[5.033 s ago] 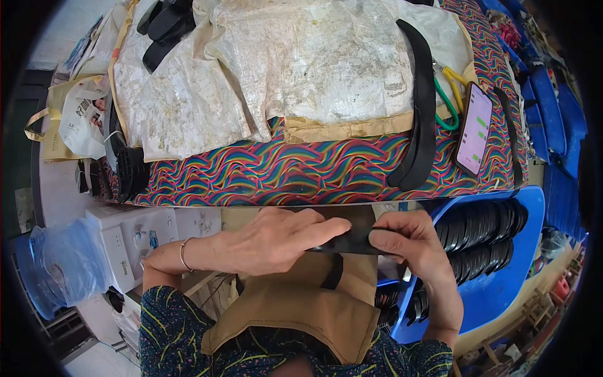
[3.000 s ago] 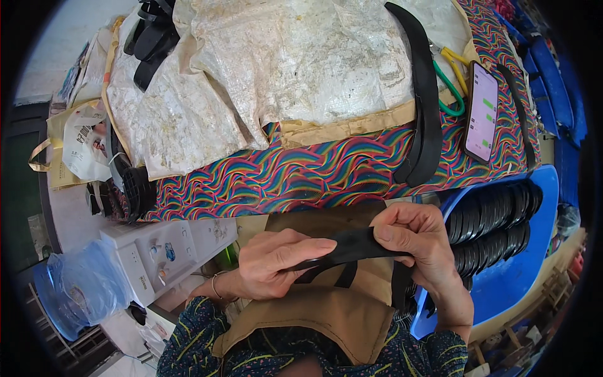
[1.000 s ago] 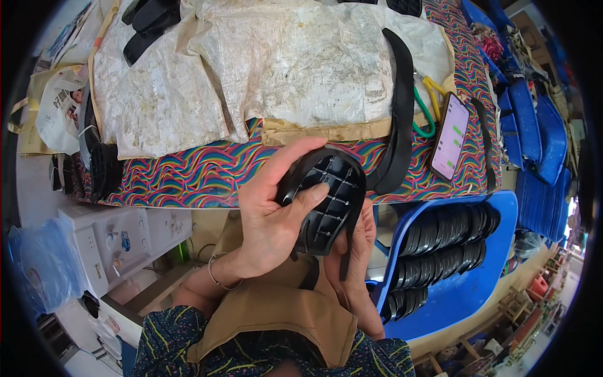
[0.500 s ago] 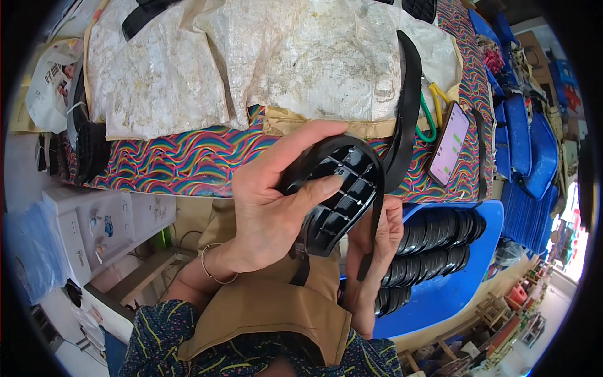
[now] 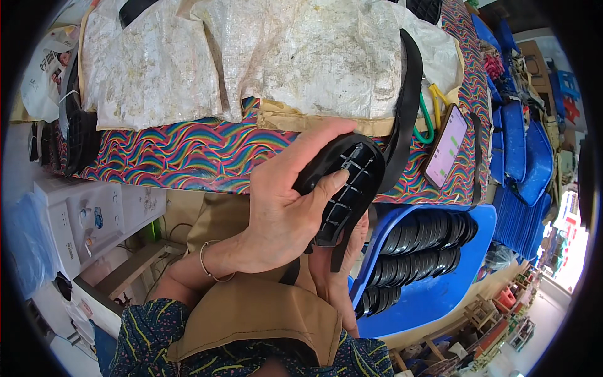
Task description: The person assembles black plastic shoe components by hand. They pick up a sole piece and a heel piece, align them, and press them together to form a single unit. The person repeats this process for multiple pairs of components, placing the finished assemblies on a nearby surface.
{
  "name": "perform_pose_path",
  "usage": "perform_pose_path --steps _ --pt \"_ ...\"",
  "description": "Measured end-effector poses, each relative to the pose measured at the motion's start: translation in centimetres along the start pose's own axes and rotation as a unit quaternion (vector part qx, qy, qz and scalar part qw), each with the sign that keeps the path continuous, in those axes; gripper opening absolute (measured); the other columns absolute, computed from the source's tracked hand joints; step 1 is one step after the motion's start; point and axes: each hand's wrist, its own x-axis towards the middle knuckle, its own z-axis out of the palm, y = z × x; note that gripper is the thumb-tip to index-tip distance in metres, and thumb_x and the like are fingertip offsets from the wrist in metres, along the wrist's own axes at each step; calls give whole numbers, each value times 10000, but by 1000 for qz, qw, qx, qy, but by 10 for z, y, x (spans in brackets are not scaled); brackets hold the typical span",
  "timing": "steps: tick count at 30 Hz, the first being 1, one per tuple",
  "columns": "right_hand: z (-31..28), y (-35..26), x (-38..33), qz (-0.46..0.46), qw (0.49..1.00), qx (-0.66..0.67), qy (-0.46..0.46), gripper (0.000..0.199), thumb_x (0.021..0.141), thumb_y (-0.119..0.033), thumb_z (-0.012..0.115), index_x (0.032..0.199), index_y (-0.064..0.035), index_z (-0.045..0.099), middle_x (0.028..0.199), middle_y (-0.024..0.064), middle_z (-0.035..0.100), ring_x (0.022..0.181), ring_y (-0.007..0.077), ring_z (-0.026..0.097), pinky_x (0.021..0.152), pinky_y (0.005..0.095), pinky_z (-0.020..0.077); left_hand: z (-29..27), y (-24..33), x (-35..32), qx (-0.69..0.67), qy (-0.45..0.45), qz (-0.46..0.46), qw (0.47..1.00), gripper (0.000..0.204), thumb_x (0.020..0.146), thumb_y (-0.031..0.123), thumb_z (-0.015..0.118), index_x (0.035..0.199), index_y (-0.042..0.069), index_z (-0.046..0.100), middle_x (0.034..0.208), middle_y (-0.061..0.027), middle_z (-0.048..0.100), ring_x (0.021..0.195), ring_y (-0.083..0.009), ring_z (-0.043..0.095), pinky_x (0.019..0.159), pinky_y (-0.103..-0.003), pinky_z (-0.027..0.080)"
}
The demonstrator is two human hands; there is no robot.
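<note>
By the table (image 5: 188,154), our left hand (image 5: 290,207) was clamped around the sole (image 5: 359,181), likely to steady it with its gridded side upward. Our right hand (image 5: 359,234) was partly hidden; we couldn't tell its grip.

Room above white sheet (image 5: 314,69); held black sole (image 5: 357,187) obstructs near edge, long strap (image 5: 412,75), phone (image 5: 447,147) rightward.

Table, rainbow-wave cover (image 5: 188,157) | middle to 12 o'clock: stained white sheet (image 5: 301,69) | 2: black gridded piece (image 5: 427,9) | 3: curved black strap (image 5: 408,94), green-and-yellow-handled tool (image 5: 429,119) | 4: lit phone (image 5: 446,147), thin black strap (image 5: 477,157) | 9, edge: black ridged piece (image 5: 81,138)
</note>
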Motion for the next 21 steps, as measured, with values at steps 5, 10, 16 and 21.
perform_pose_path --steps 5,10,16,21 --pt "5 -3 4 -13 999 -30 -11 248 985 -236 581 1145 -55 524 1091 84 647 969 154 642 883 308 525 -1 4 -2 73 -17 44 996 436 879 -16 643 1303 -24 543 1183 -101 629 1055 -132 598 924 -262 464" --pt "-11 -9 4 -63 979 -189 -46 223 1009 -224 537 1086 -24 600 1054 37 649 929 85 590 828 247 480 -3 7 -2 148 -17 100 984 416 889 -4 637 1295 -27 547 1174 -130 637 1051 -163 613 914 -278 472" --pt "-10 -29 -7 -63 937 -334 -78 318 1007 -127 504 1252 64 570 1109 64 657 980 86 590 869 231 457 0 5 1 172 2 139 975 400 887 -1 640 1278 -28 559 1150 -142 650 1020 -183 632 890 -288 488" --pt "-13 -37 -8 -25 916 -381 -119 331 1010 -120 501 1278 65 559 1139 40 638 978 63 553 886 216 419 0 2 4 172 4 119 978 404 872 -14 649 1268 -22 569 1135 -128 654 1004 -170 633 883 -283 488"
